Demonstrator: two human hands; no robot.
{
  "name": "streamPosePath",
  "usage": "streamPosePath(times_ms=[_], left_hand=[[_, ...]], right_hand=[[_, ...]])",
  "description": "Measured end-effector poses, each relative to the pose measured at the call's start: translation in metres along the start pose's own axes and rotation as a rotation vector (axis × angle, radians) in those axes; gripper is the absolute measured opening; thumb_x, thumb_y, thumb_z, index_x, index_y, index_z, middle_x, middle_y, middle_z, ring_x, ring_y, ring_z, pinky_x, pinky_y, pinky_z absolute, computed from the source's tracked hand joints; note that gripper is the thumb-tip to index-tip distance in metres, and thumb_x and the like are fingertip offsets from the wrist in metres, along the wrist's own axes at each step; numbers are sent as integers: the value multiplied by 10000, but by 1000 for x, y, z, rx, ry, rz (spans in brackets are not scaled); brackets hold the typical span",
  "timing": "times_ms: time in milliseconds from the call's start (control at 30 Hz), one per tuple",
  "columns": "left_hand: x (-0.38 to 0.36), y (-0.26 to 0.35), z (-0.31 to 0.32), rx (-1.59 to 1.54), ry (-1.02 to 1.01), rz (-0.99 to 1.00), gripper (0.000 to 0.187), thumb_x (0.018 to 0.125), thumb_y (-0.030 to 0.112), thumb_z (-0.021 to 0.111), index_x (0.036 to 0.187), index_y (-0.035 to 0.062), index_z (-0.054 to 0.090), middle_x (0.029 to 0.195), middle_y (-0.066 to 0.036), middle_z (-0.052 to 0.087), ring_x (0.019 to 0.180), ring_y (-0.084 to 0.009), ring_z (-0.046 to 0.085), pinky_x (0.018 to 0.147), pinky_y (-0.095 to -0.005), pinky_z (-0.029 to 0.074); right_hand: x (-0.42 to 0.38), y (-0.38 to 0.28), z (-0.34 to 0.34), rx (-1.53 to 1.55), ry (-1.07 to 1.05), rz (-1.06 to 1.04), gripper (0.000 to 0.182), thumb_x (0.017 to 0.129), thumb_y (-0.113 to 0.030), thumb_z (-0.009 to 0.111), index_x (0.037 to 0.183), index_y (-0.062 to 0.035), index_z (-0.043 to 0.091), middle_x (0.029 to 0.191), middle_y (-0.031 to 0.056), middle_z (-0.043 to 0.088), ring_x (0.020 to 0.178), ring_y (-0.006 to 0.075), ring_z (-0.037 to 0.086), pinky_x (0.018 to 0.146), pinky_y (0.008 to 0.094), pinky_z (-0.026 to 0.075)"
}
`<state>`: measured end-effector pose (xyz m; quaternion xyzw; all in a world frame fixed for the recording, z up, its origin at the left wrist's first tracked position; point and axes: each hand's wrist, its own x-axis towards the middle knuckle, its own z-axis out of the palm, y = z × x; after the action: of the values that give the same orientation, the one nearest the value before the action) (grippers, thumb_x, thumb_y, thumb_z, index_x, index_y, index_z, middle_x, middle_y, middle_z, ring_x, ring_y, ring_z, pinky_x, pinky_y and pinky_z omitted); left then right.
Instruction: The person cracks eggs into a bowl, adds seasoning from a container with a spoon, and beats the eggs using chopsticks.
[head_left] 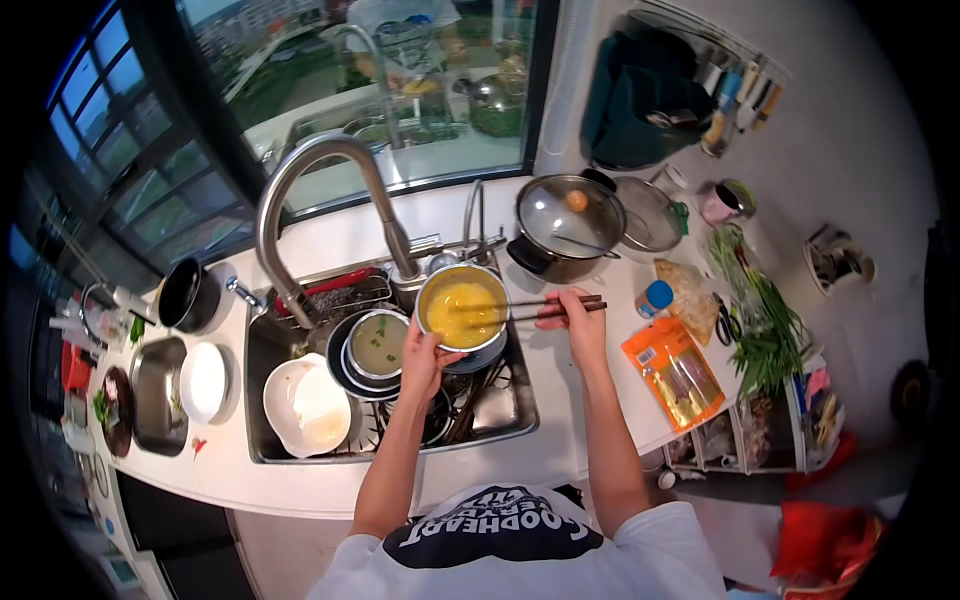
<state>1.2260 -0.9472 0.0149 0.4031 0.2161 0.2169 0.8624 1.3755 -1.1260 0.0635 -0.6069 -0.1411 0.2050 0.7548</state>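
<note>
My left hand [424,360] grips the rim of a metal bowl [503,318] and holds it over the sink. Yellow beaten egg [460,308] lies in the bowl. Closed round a pair of dark chopsticks [555,309] is my right hand [572,322], to the right of the bowl. The chopstick tips reach into the egg and look blurred there. Below and left of the bowl, in the sink [510,410], are a pot of cloudy liquid with green bits [378,345] and a white bowl [305,400].
A tall faucet [330,150] arches over the sink. At the back stands a lidded pot [570,225]. On the right counter lie an orange packet [672,372], a blue-capped jar [655,298], scissors [727,320] and green vegetables [768,340]. Knives [742,95] hang on the wall.
</note>
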Motion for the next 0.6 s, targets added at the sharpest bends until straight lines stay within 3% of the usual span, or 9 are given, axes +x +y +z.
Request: streamPosePath(times_ms=[67, 167, 267, 400, 500, 600], left_hand=[[2, -3, -4, 9, -16, -7, 561, 807, -56, 340, 1352, 63, 273, 1077, -164, 574, 742, -227, 665, 559, -279, 596], [4, -3, -8, 0, -19, -10, 562, 808, -58, 341, 1353, 61, 274, 1068, -162, 579, 737, -226, 666, 554, -278, 596], [3, -2, -4, -2, -13, -12, 567, 805, -54, 347, 1355, 62, 275, 1062, -159, 582, 739, -224, 666, 554, -277, 595], [1, -2, 2, 16, -26, -28, 580, 802, -48, 355, 1363, 72, 271, 1066, -150, 580, 743, -219, 665, 557, -275, 595], [2, -6, 4, 19, -57, -43, 589, 801, -46, 360, 1369, 81, 268, 1070, -143, 575, 756, -211, 661, 562, -273, 596], [2, -9, 9, 34, -67, -34, 590, 801, -46, 361, 1369, 84, 270, 1069, -142, 570, 775, -204, 657, 566, -272, 598]], right_hand=[[2, 5, 3, 36, 97, -85, 267, 895, -192, 480, 897, 59, 571, 750, 162, 622, 578, 229, 635, 557, 295, 540], [-2, 6, -6, -32, -95, 88, 265, 893, -186, 478, 892, 62, 570, 756, 167, 620, 596, 234, 638, 561, 286, 537], [-2, 7, -7, 47, 139, -10, 261, 889, -182, 481, 889, 63, 570, 755, 169, 619, 606, 238, 641, 561, 281, 535], [-8, 5, -17, -38, -58, 84, 257, 888, -173, 481, 884, 63, 582, 749, 165, 632, 606, 225, 652, 549, 264, 523], [-13, 3, -16, 29, 158, -37, 269, 892, -189, 476, 876, 62, 570, 737, 166, 616, 602, 233, 638, 558, 291, 536], [-17, 1, -24, -54, 70, 2, 272, 897, -195, 479, 869, 59, 570, 735, 155, 617, 593, 225, 633, 552, 290, 533]])
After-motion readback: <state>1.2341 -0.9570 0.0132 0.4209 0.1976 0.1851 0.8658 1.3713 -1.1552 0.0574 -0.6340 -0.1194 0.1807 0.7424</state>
